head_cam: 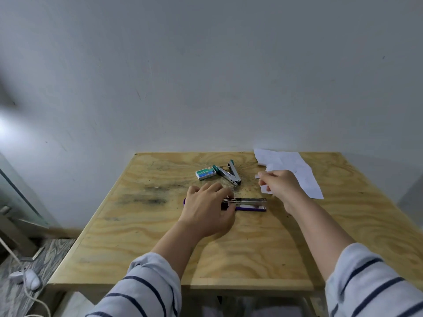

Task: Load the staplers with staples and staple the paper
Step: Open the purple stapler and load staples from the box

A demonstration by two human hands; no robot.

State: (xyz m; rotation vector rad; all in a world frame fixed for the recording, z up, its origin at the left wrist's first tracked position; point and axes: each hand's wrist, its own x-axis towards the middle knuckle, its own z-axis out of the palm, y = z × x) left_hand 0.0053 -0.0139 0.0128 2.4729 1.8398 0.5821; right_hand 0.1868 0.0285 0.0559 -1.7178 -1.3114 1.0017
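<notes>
The purple stapler (248,204) lies near the middle of the table (142,243), its metal top swung open and its staple channel exposed. The left hand (206,211) rests over its rear end, fingers curled round the body and holding it down. The right hand (280,187) hovers just beyond the stapler's front end, fingers drawn together on something small and pale, possibly a scrap of paper; the contents cannot be told with certainty.

Toward the far edge lie a second stapler (230,173), green-handled and splayed open, and a box of staples (206,175) touching it on the left. Sheets of paper (295,170) lie at the far right corner.

Risks from here, as a judgement: a staple strip set crooked in the channel may jam. Closing the top with fingers near the hinge may pinch them. Loose sheets near the edge may slide off if brushed by the right sleeve (375,282).
</notes>
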